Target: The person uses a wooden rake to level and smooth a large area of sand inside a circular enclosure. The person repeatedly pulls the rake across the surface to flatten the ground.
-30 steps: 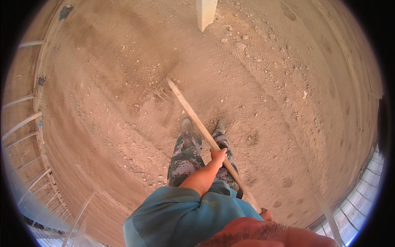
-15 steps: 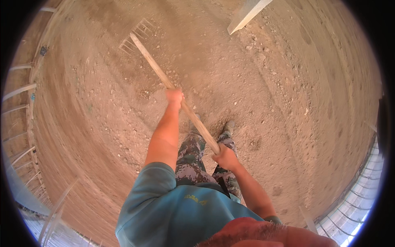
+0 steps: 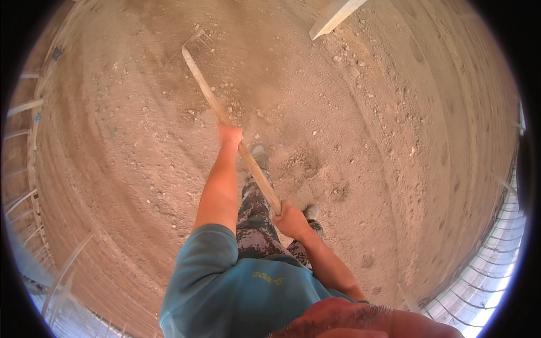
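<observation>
A rake with a long pale wooden handle (image 3: pixel 203 84) slants from my body up toward the far left. My left hand (image 3: pixel 230 136) is wrapped round the handle about midway. Lower down, my right hand (image 3: pixel 291 220) grips it close to its near end, in front of my thigh. The toothed rake head (image 3: pixel 201 39) lies at the far end against the brown soil; its tines are thin and partly smeared, so I cannot tell how deep they sit. Small clods and stones (image 3: pixel 230 90) lie beside the handle.
Loose dirt ground (image 3: pixel 349 186) with pebbles spreads all round my feet. A pale post (image 3: pixel 335 21) stands at the far right of the rake. Slats of a fence (image 3: pixel 28 107) line the left rim, and a ribbed wall (image 3: pixel 490 270) curves along the lower right.
My left foot has come forward, and my right foot now sits farther back. Both hands have shifted slightly left with the handle. The rake head stays near the same spot in view.
</observation>
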Demonstrator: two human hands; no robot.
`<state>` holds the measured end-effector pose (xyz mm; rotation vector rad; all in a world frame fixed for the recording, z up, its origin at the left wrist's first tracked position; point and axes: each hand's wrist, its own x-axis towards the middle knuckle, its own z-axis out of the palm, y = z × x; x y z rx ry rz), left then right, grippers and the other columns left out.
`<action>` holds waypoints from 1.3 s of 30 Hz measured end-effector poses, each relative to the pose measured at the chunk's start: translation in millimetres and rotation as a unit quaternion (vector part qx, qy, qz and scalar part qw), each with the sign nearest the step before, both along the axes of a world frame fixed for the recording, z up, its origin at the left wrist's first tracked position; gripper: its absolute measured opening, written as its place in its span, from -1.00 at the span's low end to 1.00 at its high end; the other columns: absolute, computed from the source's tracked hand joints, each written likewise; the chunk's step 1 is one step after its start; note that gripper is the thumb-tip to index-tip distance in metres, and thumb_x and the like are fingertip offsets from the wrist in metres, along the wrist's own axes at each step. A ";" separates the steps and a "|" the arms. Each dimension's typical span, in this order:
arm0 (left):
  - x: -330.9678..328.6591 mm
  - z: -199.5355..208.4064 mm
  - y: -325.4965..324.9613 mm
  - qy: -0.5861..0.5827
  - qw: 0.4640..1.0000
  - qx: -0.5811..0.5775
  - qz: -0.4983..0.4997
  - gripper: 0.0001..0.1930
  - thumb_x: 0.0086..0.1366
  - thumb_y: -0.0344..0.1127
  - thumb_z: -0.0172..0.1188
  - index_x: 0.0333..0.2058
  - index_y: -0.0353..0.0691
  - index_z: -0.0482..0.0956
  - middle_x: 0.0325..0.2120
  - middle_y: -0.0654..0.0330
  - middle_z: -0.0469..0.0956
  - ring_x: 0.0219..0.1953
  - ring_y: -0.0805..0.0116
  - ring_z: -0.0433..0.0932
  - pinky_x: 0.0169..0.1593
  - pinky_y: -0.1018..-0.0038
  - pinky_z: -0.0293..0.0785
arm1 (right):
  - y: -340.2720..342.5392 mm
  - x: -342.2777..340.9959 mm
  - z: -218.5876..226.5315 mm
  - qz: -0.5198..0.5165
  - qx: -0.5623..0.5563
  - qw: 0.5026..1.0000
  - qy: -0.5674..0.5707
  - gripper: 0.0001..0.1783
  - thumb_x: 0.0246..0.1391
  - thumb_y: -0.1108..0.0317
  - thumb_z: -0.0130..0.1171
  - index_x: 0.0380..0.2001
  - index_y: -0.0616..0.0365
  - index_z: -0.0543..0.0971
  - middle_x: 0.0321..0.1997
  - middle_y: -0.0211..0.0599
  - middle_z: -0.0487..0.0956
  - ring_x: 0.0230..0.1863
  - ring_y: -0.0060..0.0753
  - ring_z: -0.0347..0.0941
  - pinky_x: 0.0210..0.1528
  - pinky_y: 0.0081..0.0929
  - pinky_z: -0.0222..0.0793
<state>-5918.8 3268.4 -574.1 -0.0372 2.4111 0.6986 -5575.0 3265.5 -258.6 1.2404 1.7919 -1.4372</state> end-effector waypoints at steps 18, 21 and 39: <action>702.2 80.9 -172.8 -0.227 0.957 0.078 0.163 -0.26 0.30 -0.43 0.50 0.25 -0.37 0.14 -0.30 -0.06 0.61 -0.55 0.16 0.64 -0.50 0.25 0.62 | -211.3 689.5 49.6 -0.060 -0.018 0.974 -0.216 -0.59 0.11 0.15 0.35 -0.03 0.12 0.65 -0.14 0.23 0.76 0.01 0.37 0.70 0.07 0.15 0.63; 813.9 120.8 -221.7 -0.324 0.938 0.056 0.113 -0.32 0.31 -0.43 0.45 0.20 -0.39 0.14 -0.23 -0.06 0.59 -0.47 0.19 0.65 -0.41 0.23 0.62 | -280.2 814.2 81.7 -0.070 -0.038 0.952 -0.297 -0.55 0.08 0.09 0.38 -0.03 0.12 0.69 -0.10 0.19 0.77 0.02 0.31 0.72 0.08 0.10 0.65; 272.6 52.6 -145.4 -0.071 0.978 0.154 0.119 -0.67 0.30 -0.52 0.36 -0.05 -0.56 0.48 -0.52 0.02 0.61 -0.54 0.21 0.62 -0.49 0.22 0.53 | -201.9 276.0 -52.6 -0.053 0.020 0.998 -0.031 -0.46 0.12 0.05 0.41 -0.03 0.32 0.65 -0.15 0.33 0.74 -0.04 0.36 0.73 0.05 0.11 0.62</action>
